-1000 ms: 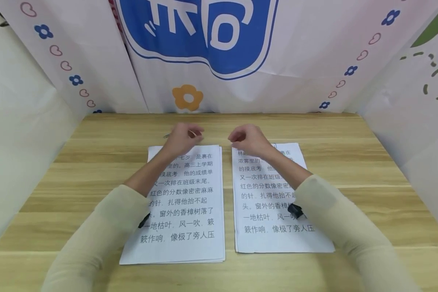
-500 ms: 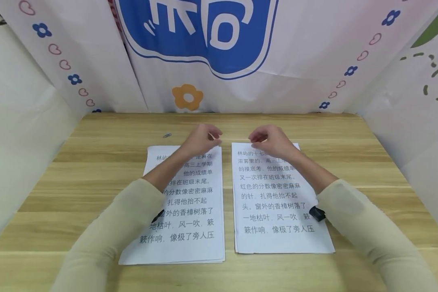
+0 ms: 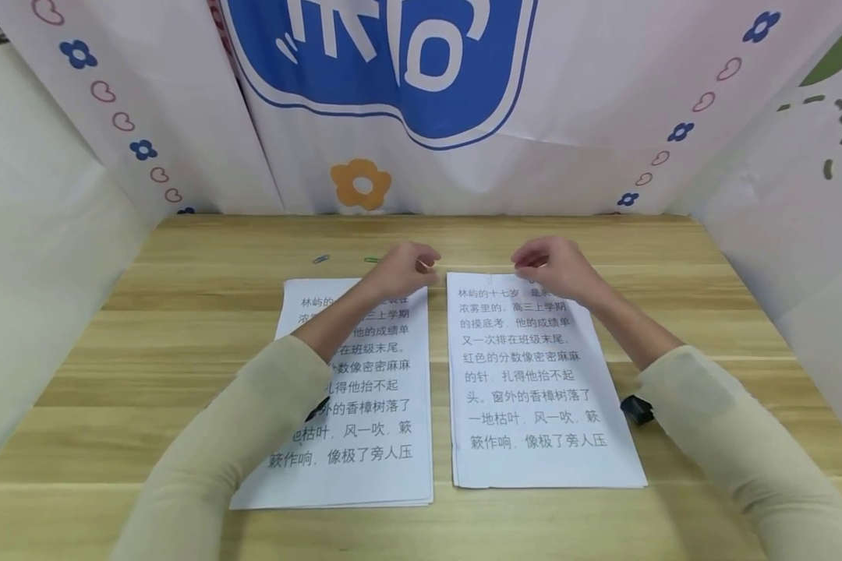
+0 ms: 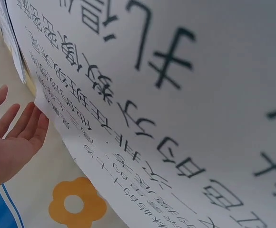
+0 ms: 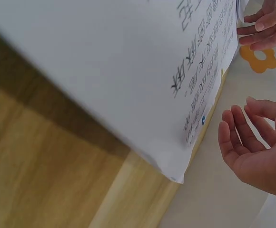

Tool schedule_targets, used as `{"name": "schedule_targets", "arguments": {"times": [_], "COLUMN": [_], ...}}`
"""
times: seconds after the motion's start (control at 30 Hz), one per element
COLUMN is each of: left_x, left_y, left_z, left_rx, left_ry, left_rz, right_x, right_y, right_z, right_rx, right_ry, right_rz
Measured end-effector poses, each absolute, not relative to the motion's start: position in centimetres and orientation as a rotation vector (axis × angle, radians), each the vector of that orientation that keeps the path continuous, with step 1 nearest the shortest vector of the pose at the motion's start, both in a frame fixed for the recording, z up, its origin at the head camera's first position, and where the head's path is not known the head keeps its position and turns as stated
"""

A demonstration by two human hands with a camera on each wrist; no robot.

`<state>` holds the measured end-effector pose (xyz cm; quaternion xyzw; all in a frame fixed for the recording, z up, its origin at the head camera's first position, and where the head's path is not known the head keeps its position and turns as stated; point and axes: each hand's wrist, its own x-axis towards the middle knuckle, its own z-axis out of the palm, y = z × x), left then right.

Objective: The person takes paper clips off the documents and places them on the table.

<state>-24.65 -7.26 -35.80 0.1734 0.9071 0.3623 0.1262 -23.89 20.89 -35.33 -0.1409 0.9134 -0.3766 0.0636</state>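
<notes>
A white printed backdrop (image 3: 561, 175) stands behind the work area, bearing a blue emblem (image 3: 365, 74) and an orange flower (image 3: 361, 185). The wood-grain surface (image 3: 112, 374) extends forward from its foot. Two stacks of printed sheets lie flat on it, side by side with a narrow gap between: the left stack (image 3: 372, 401) and the right stack (image 3: 526, 389). Pale sleeves cover both forearms, which cross above the outer parts of the stacks.

The left hand (image 3: 403, 267) is over the upper right corner of the left stack; its thumb stands apart from bent fingers, with nothing seen gripped. Whether it touches the paper cannot be told. The right hand (image 3: 554, 265) is at the far edge of the right stack, near its upper right corner; its fingers are loosely curved, thumb apart, gripping nothing visible.

A blue paper clip (image 3: 320, 259) lies beyond the left stack. A green clip (image 3: 371, 260) lies to its right, partly hidden by the left hand. A small blue clip (image 5: 203, 120) sits on the right stack's far edge.
</notes>
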Motion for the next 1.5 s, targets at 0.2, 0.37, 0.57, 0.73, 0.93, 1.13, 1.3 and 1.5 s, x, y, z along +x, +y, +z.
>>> {"name": "schedule_targets", "arguments": {"times": [0.2, 0.37, 0.57, 0.73, 0.93, 1.13, 1.3, 1.5], "left_x": [-24.6, -24.7, -24.9, -25.0, -25.3, -25.5, -25.8, -26.0], "left_y": [-6.9, -6.7, -6.4, -5.9, -5.3, -4.7, -4.2, -3.7], "left_z": [-35.6, -35.7, -35.9, -35.8, -36.0, -36.1, -36.2, -36.3], "left_rx": [0.488, 0.485, 0.468, 0.461, 0.462, 0.480, 0.467, 0.467], "left_ry": [2.624, 2.628, 2.624, 2.617, 2.603, 2.582, 2.591, 2.611], "left_rz": [1.076, 1.064, 1.066, 1.063, 1.070, 1.070, 1.038, 1.003], "right_x": [-24.3, -24.3, -24.3, -24.3, -24.2, -24.3, -24.3, -24.2], "right_y": [21.7, 22.4, 23.2, 24.0, 25.1, 25.9, 26.5, 26.8], "right_z": [-35.5, -35.6, -35.9, -36.0, -36.0, -36.0, -36.4, -36.6], "right_rx": [-0.416, -0.387, -0.325, -0.258, -0.191, -0.157, -0.143, -0.140], "right_ry": [2.772, 2.793, 2.807, 2.835, 2.882, 2.893, 2.889, 2.874], "right_rz": [-1.133, -1.126, -1.138, -1.151, -1.131, -1.080, -1.031, -1.008]}}
